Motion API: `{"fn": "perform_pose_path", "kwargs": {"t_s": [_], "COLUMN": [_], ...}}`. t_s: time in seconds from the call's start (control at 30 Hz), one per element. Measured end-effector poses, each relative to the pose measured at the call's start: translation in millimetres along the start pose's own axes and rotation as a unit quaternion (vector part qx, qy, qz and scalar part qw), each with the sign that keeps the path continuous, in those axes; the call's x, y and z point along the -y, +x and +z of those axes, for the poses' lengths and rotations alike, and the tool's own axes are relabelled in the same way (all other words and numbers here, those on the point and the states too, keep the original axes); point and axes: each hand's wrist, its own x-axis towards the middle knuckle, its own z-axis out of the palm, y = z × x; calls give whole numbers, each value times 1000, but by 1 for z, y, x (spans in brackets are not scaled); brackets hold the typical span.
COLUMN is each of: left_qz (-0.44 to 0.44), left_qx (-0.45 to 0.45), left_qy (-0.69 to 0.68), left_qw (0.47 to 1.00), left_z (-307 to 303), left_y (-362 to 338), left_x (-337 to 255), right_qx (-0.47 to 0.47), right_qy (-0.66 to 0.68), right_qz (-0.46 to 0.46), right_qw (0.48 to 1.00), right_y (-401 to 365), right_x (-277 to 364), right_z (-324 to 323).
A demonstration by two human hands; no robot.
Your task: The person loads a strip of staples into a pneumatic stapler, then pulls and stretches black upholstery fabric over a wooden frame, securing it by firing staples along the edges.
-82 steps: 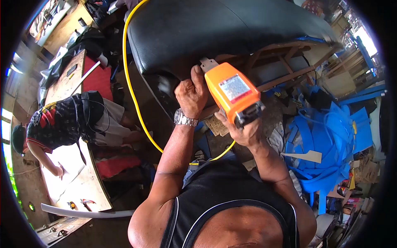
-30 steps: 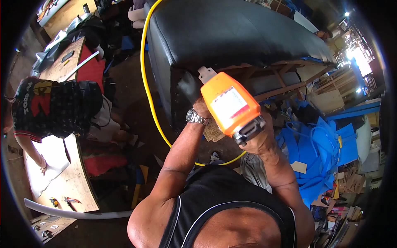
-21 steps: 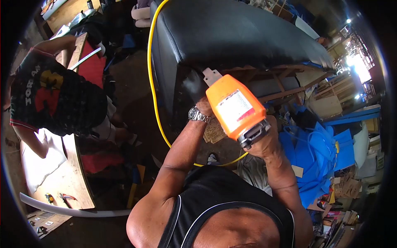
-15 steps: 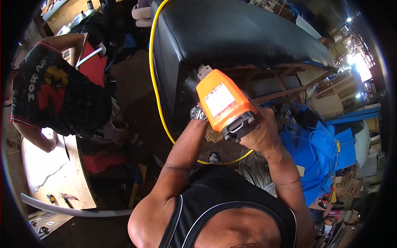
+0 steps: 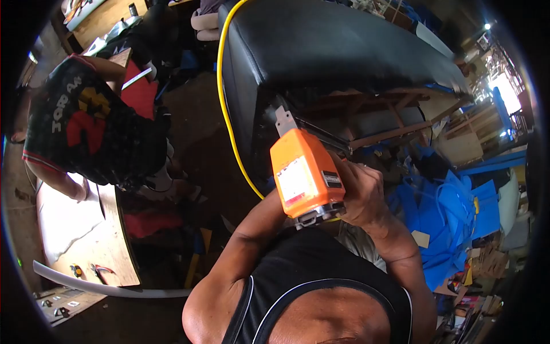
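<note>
An orange staple gun [image 5: 309,160] fills the middle of the view, its metal nose pointing up and away from me. My right hand [image 5: 365,194] is closed around its grip on the right side, fingers curled. My left forearm reaches in from the left, but the gun hides my left hand and its fingers. Just beyond the nose is the lower corner of a large piece covered in black leather-like material [image 5: 344,51]. Its wooden frame [image 5: 401,112] shows along the underside, where the black cover ends in a rough edge.
A yellow hose [image 5: 222,97] runs down the left of the black piece. A person in a printed jersey [image 5: 86,126] bends over a wooden board [image 5: 123,252] with pliers [image 5: 102,269] on it. Blue sheets [image 5: 441,212] and scraps are heaped at the right.
The staple gun has drawn back toward me, its nose moving away from the black piece's corner. My left wrist and watch, visible before, are now hidden behind the gun.
</note>
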Motion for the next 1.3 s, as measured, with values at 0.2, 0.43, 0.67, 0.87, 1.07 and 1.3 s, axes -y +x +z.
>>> {"fn": "perform_pose_path", "kwargs": {"t_s": [0.2,0.43,0.67,0.87,1.07,1.3], "left_qz": [-63,-54,5,-19,-68,5], "left_qx": [123,145,-128,-168,-338,-445], "left_qy": [-15,-50,-328,-574,-471,-87], "left_qw": [990,987,936,802,812,891], "left_z": [28,28,34,66,66,65], "left_y": [-33,-31,69,114,140,149], "left_x": [56,52,-107,-171,-181,-170], "right_qx": [4,-56,-159,-164,-199,-169], "right_qy": [3,148,5,-120,128,197], "right_qz": [80,130,117,109,150,85], "right_qw": [997,979,980,973,960,962], "right_y": [-2,-50,-146,-172,-192,-197], "right_x": [-18,-29,-78,-102,-139,-188], "right_z": [24,15,-1,-28,-26,-1]}}
